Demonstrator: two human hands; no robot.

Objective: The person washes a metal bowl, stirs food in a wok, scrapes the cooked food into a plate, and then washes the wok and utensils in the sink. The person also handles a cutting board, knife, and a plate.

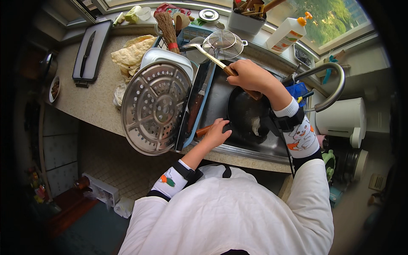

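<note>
My right hand (250,75) is closed around the wooden grip of a long metal cooking utensil (208,55). It is raised above the sink, with its head towards the dish rack; the edge-on head does not show if it is a ladle or a turner. A black wok (245,134) sits in the steel sink (220,83), with a pale scrap (256,126) inside. My left hand (218,132) lies over the wok's wooden handle (203,131) near the rim, fingers spread around its dark socket. Whether those fingers grip is hidden.
Left of the sink, a perforated steamer plate (156,110) leans against the blue dish rack (188,32). A knife (86,54) lies on a cutting board (98,38). A faucet (339,79) arches at the right. A pump bottle (285,35) stands on the sill.
</note>
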